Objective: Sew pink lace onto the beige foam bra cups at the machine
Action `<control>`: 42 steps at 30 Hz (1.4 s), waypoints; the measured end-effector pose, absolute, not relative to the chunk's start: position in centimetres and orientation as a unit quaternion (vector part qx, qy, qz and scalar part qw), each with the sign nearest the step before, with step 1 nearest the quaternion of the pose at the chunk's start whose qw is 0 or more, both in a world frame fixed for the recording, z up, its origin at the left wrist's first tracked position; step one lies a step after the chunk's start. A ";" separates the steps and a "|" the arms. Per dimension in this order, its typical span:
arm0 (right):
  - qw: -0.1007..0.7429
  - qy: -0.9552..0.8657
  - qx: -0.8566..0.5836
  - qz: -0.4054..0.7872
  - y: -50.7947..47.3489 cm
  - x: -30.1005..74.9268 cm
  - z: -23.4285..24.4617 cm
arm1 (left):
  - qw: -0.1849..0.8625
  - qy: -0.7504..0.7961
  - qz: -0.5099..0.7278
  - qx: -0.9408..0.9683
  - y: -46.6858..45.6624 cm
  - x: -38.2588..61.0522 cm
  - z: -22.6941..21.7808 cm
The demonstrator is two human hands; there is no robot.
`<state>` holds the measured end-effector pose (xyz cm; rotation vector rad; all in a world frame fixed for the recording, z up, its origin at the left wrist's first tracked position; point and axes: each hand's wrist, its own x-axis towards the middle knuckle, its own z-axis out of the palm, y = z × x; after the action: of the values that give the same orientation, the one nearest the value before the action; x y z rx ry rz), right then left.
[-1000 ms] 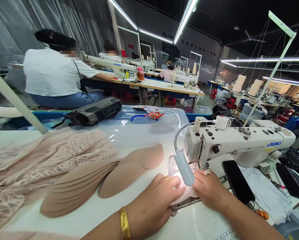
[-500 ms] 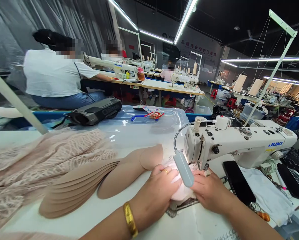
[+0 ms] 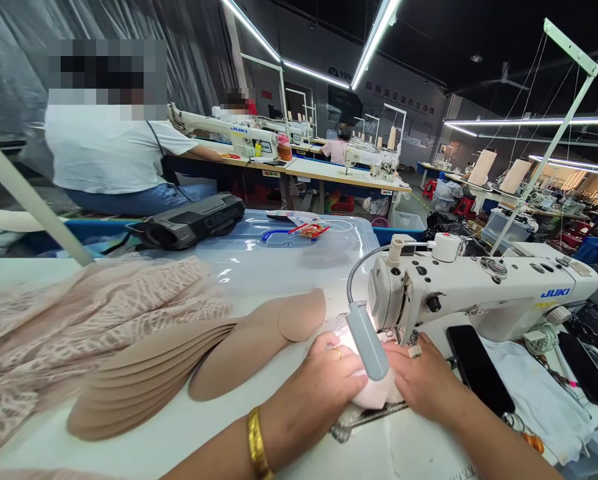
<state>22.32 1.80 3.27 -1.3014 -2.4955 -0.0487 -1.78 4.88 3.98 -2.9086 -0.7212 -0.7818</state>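
A pale pinkish-white piece of fabric (image 3: 371, 395) lies under the needle area of a white JUKI sewing machine (image 3: 483, 283). My left hand (image 3: 326, 383), with a ring and a gold bangle, grips the fabric's left side, fingers curled over it. On the right edge, close by the presser foot, the fingers of my right hand (image 3: 423, 379) press together on the same fabric. The grey head of a gooseneck lamp (image 3: 367, 341) hides part of the cloth and some fingertips. Left of my hands, smooth tan shaped pieces (image 3: 143, 380) lie fanned in overlapping layers.
Beige lace fabric (image 3: 103, 320) is heaped at the left. Behind it are a black speaker-like device (image 3: 193, 220) and a clear plastic lid (image 3: 259, 267). A phone (image 3: 479, 367) and white cloth (image 3: 539, 400) lie right of my right hand. Co-workers sit at machines beyond.
The fabric has shifted and turned slightly under my hands, its lower edge now showing more to the right. My left hand has turned a little. The view has shifted slightly.
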 end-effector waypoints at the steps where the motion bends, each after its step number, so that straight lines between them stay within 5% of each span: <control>1: 0.167 -0.874 -0.456 -0.009 1.8 22.3 3.3 | 0.026 -0.233 -0.252 -0.939 4.9 -1.8 3.9; 30: 0.310 -0.845 -0.435 -0.021 1.6 22.4 4.2 | 0.077 -0.211 -0.329 -0.917 5.0 -1.4 2.4; 42: 0.222 -0.883 -0.413 0.010 1.3 23.1 4.7 | 0.046 -0.217 -0.310 -0.925 3.7 -1.2 2.9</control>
<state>23.08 1.26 4.67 -1.1405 -2.4393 0.0276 -1.20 3.74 2.95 -2.8217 -0.6635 -0.9446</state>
